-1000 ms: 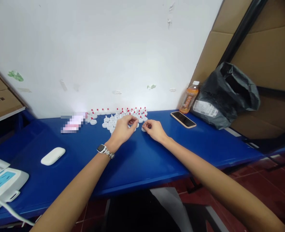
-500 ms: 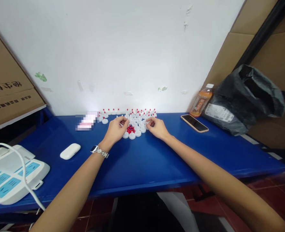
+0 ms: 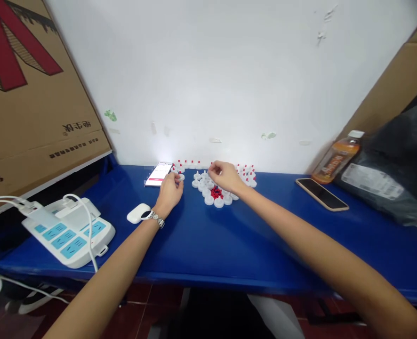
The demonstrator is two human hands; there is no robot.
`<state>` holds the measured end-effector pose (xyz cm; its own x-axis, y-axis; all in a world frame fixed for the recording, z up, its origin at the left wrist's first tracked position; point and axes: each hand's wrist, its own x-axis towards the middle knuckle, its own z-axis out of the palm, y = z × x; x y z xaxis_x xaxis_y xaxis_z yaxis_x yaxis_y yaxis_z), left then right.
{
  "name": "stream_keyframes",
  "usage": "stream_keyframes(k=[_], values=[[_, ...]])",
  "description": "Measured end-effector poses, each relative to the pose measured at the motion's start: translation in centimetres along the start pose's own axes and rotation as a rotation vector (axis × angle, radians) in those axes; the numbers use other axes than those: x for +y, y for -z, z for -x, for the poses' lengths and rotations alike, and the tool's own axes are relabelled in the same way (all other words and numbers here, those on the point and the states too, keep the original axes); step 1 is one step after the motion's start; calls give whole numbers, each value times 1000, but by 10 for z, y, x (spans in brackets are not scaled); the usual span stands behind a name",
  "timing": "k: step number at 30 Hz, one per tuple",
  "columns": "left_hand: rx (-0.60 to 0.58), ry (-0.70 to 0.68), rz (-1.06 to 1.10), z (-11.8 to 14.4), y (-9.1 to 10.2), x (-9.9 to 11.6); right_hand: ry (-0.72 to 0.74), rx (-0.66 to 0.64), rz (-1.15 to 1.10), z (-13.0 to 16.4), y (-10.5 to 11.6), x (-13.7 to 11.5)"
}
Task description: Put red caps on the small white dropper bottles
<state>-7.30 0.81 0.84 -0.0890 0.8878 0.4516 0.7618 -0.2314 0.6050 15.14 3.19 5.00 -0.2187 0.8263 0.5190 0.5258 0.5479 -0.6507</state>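
Observation:
My left hand (image 3: pixel 171 190) is beside the phone with the lit screen, its fingers closed at the edge of a white round cap (image 3: pixel 181 177). Just behind it, several white caps with red tips (image 3: pixel 180 165) stand against the wall. My right hand (image 3: pixel 226 175) hovers over the middle cluster of white nozzle caps (image 3: pixel 205 182), thumb and fingertips pinched together. Whatever lies in that pinch is too small to make out. Small red pieces, with a few blue ones, form a pile (image 3: pixel 216 192) ringed by the white caps. More red-tipped caps (image 3: pixel 247 174) stand behind my right wrist.
A lit phone (image 3: pixel 158 174) and a white earbud case (image 3: pixel 138 213) lie on the blue table (image 3: pixel 201 245). At left is a power strip (image 3: pixel 70 235) with cables. A dark phone (image 3: pixel 321 194), an orange drink bottle (image 3: pixel 339 157) and a black plastic bag (image 3: pixel 388 165) are at right.
The view has turned left. My left hand has moved from the pile's left side to the cap by the lit phone. My right hand has moved left and back over the cluster.

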Motion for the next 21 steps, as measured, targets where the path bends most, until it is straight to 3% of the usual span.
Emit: stream_keyframes(k=[2, 6, 9, 13, 16, 18, 21], values=[[40, -17, -73, -7, -2, -1, 21, -46, 13, -16, -22, -10], [-3, -28, -192, -24, -9, 1, 33, -31, -18, -25, -50, -21], [-33, -19, -207, -33, -13, 0, 48, -22, -44, -17, -51, -23], [5, -43, -154, -34, -9, 8, 30, -35, -92, -1, -33, -26], [69, -107, 115, -28, -4, 28, 35, 16, -108, 9, -12, -25], [-40, -142, 385, -24, -5, 47, 43, 38, -103, 15, 1, -22], [-302, -173, 710, -21, -19, 74, 42, -42, -148, 25, 15, -11]])
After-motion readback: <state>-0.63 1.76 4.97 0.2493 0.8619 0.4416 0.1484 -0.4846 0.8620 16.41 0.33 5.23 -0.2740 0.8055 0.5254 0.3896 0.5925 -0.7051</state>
